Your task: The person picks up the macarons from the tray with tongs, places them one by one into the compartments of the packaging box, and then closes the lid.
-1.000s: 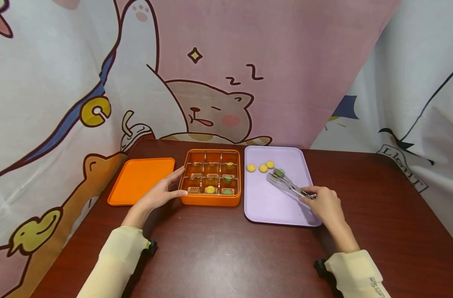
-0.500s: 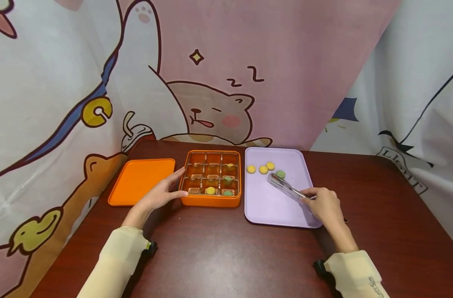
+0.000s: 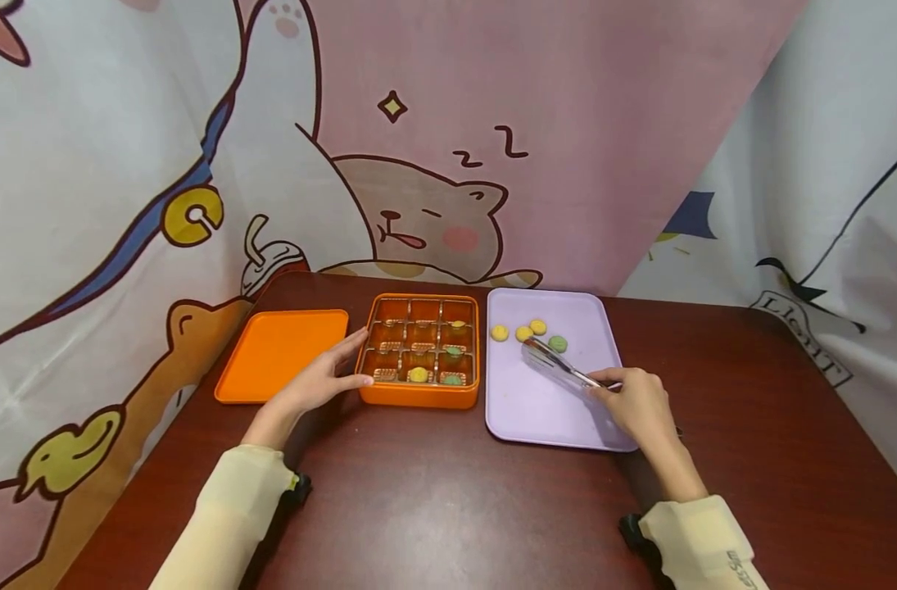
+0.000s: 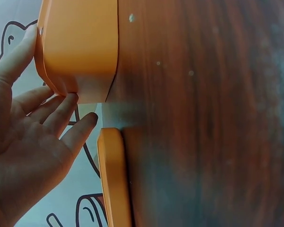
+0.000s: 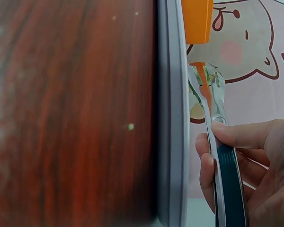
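Note:
My left hand (image 3: 317,385) steadies the orange box (image 3: 419,397), thumb at the front rim and fingertips against its left side. The box holds a clear divided insert (image 3: 420,334) with yellow and green cookies in some compartments. In my right hand (image 3: 640,401) I grip metal tongs (image 5: 217,101) with a dark green handle (image 5: 231,184); their jaws stand slightly apart. The tongs' head reaches over the lilac tray (image 3: 522,418), close to the yellow cookies (image 3: 523,333) and just left of a green cookie (image 3: 558,344).
A flat orange lid (image 3: 282,352) lies on the dark wooden table (image 3: 433,500) to the left of the box. Two more yellow cookies sit at the back of the tray. A cartoon-print curtain (image 3: 581,147) hangs behind the table.
The tongs have shifted left, off the green cookie, and their head now lies by the yellow cookies. The green cookie shows more fully. My left hand stays at the box.

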A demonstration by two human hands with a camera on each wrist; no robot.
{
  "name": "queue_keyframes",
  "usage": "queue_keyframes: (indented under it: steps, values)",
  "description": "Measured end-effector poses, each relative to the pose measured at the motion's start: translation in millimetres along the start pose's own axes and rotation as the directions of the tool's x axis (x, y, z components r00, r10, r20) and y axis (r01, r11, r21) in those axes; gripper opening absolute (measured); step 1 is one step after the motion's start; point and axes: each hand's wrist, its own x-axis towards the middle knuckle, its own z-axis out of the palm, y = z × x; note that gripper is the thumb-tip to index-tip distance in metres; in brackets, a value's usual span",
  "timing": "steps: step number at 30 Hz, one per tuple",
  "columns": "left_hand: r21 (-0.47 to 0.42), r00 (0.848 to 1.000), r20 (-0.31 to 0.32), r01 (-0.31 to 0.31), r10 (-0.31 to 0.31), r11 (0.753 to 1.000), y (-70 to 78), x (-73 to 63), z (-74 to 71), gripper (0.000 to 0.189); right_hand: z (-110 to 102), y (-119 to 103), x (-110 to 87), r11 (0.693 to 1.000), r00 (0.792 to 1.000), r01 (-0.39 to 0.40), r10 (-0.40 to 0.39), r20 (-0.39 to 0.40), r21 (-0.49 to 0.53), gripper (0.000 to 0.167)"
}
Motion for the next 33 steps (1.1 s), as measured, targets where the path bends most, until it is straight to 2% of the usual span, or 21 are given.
queue_keyframes:
  steps: [18, 33]
  values:
    - [0.003, 1.000, 0.011, -0.020, 0.020, 1.000, 0.5, 1.6, -2.8, 0.081, -2, -15, 3.0, 0.998, 0.998, 0.057, -0.056, -0.033, 0.033, 0.019]
    - [-0.016, 1.000, 0.018, 0.017, -0.017, 1.000, -0.3, 2.3, -1.6, 0.082, -2, -27, 6.1, 0.995, 0.996, 0.077, -0.075, -0.043, 0.057, 0.020]
